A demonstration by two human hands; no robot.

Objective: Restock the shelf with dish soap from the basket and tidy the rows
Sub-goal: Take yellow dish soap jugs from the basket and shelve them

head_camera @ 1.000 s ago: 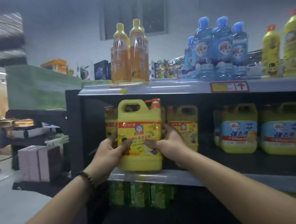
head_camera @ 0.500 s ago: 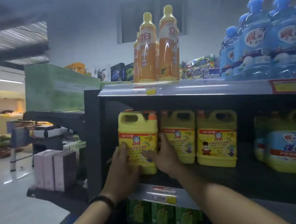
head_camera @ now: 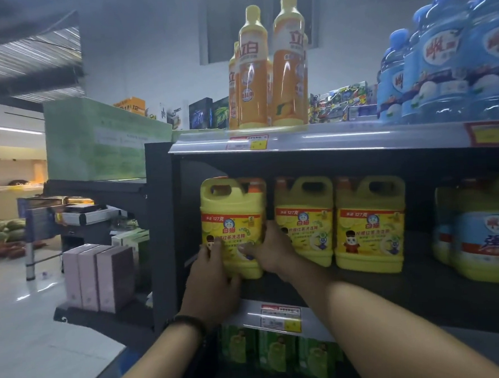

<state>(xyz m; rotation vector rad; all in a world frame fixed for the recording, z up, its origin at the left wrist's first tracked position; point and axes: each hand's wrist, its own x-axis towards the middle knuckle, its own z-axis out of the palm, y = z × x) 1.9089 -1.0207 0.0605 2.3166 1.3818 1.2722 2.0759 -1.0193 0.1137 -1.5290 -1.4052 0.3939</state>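
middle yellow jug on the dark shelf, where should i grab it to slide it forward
Take the middle yellow jug by its top handle, from the front. The loop is open to the front, while the sides are crowded: the right hand sits at one gap and the next jug stands close on the other side.

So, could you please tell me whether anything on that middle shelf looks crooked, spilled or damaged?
Nothing looks spilled or damaged. The row is slightly uneven: the middle yellow jug seems set back from the left jug, which the left hand and right hand grip, and from the right jug.
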